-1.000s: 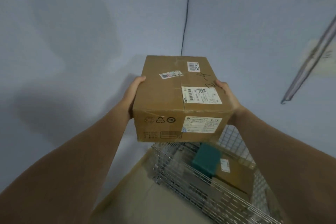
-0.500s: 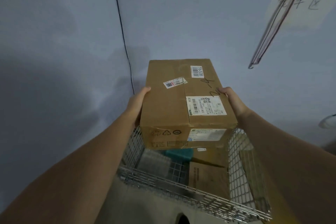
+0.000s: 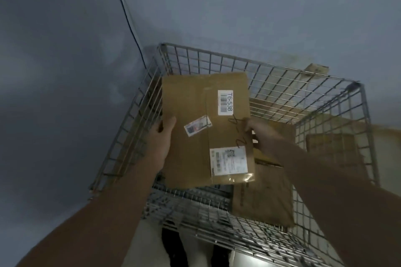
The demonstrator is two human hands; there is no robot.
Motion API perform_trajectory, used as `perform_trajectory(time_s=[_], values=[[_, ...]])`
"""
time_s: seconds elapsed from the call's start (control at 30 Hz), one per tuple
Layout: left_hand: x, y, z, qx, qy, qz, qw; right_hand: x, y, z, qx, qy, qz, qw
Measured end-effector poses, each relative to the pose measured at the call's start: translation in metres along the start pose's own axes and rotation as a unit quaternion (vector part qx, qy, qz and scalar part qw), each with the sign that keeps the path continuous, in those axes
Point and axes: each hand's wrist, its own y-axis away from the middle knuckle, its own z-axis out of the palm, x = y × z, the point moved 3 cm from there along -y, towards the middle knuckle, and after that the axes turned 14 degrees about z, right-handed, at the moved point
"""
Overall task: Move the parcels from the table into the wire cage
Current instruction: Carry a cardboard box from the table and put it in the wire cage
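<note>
I hold a brown cardboard parcel (image 3: 191, 154) with white labels, one reading T6-538, inside the open top of the wire cage (image 3: 282, 76). My left hand (image 3: 160, 136) grips its left side, thumb on top. My right hand (image 3: 260, 134) grips its right edge, fingers curled over it. Another brown parcel (image 3: 264, 197) lies in the cage below and to the right of the held one.
The cage stands in a corner of grey walls, with a black cable (image 3: 128, 21) running down the corner seam. A further cardboard box (image 3: 334, 149) shows through the cage's right wall. The cage's near rim (image 3: 217, 232) lies under my forearms.
The parcel has gone from held above the cage down into its open top. My view has tilted downward, so the whole cage now shows.
</note>
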Motion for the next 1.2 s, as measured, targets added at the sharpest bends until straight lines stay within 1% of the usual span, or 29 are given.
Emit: perform_trajectory(time_s=[0.03, 0.1, 0.2, 0.27, 0.37, 0.4, 0.43, 0.47, 0.5, 0.57, 0.63, 0.67, 0.73, 0.77, 0.8, 0.83, 0.87, 0.97, 1.07, 1.1, 1.13, 1.17, 1.2], values=[[-0.024, -0.008, 0.007, 0.014, -0.004, -0.018, 1.000, 0.006, -0.021, 0.008, 0.024, 0.008, 0.008, 1.000], [-0.079, -0.020, 0.018, 0.038, 0.011, -0.067, 0.997, 0.019, -0.063, 0.023, 0.048, 0.027, 0.010, 0.998], [-0.171, -0.038, 0.023, 0.088, 0.024, -0.171, 0.981, 0.041, -0.124, 0.049, 0.022, 0.083, 0.002, 0.996], [-0.211, -0.036, 0.025, 0.123, 0.042, -0.241, 0.962, 0.052, -0.158, 0.070, 0.002, 0.159, -0.008, 0.987], [-0.279, -0.040, 0.024, 0.147, 0.101, -0.307, 0.935, 0.061, -0.195, 0.111, -0.029, 0.304, -0.027, 0.952], [-0.315, -0.046, 0.022, 0.146, 0.084, -0.336, 0.927, 0.064, -0.207, 0.123, -0.030, 0.344, -0.033, 0.938], [-0.355, -0.054, 0.018, 0.130, 0.067, -0.356, 0.923, 0.067, -0.219, 0.134, -0.024, 0.384, -0.042, 0.922], [-0.395, -0.062, 0.014, 0.111, 0.076, -0.371, 0.919, 0.069, -0.230, 0.143, -0.011, 0.427, -0.055, 0.902], [-0.446, -0.073, 0.010, 0.111, 0.097, -0.392, 0.908, 0.072, -0.241, 0.149, 0.005, 0.466, -0.068, 0.882], [-0.501, -0.084, 0.009, 0.107, 0.124, -0.406, 0.899, 0.073, -0.258, 0.159, 0.025, 0.529, -0.097, 0.843], [-0.512, -0.083, 0.016, 0.128, 0.131, -0.407, 0.895, 0.070, -0.270, 0.170, 0.017, 0.571, -0.112, 0.813], [-0.496, -0.075, 0.022, 0.135, 0.116, -0.409, 0.895, 0.067, -0.275, 0.177, 0.008, 0.594, -0.117, 0.796], [-0.425, -0.059, 0.031, 0.155, 0.106, -0.438, 0.879, 0.063, -0.280, 0.192, 0.008, 0.639, -0.129, 0.758], [-0.383, -0.049, 0.039, 0.161, 0.104, -0.468, 0.863, 0.064, -0.280, 0.199, 0.015, 0.651, -0.134, 0.747], [-0.358, -0.039, 0.045, 0.160, 0.109, -0.495, 0.847, 0.066, -0.278, 0.203, 0.019, 0.654, -0.138, 0.744], [-0.348, -0.034, 0.048, 0.161, 0.130, -0.511, 0.835, 0.071, -0.277, 0.206, 0.021, 0.649, -0.139, 0.748], [-0.340, -0.030, 0.050, 0.150, 0.143, -0.513, 0.833, 0.077, -0.277, 0.205, 0.022, 0.644, -0.139, 0.752], [-0.347, -0.027, 0.057, 0.139, 0.202, -0.517, 0.820, 0.086, -0.287, 0.193, 0.015, 0.639, -0.121, 0.759], [-0.365, -0.032, 0.071, 0.113, 0.199, -0.527, 0.818, 0.096, -0.307, 0.176, 0.026, 0.628, -0.097, 0.772], [-0.374, -0.034, 0.076, 0.105, 0.210, -0.531, 0.815, 0.102, -0.313, 0.171, 0.037, 0.630, -0.095, 0.770], [-0.375, -0.035, 0.080, 0.098, 0.197, -0.530, 0.819, 0.111, -0.318, 0.166, 0.049, 0.634, -0.098, 0.765], [-0.383, -0.037, 0.084, 0.080, 0.196, -0.531, 0.821, 0.120, -0.322, 0.162, 0.061, 0.639, -0.102, 0.760], [-0.385, -0.038, 0.084, 0.056, 0.173, -0.528, 0.829, 0.129, -0.326, 0.157, 0.071, 0.640, -0.103, 0.758]])
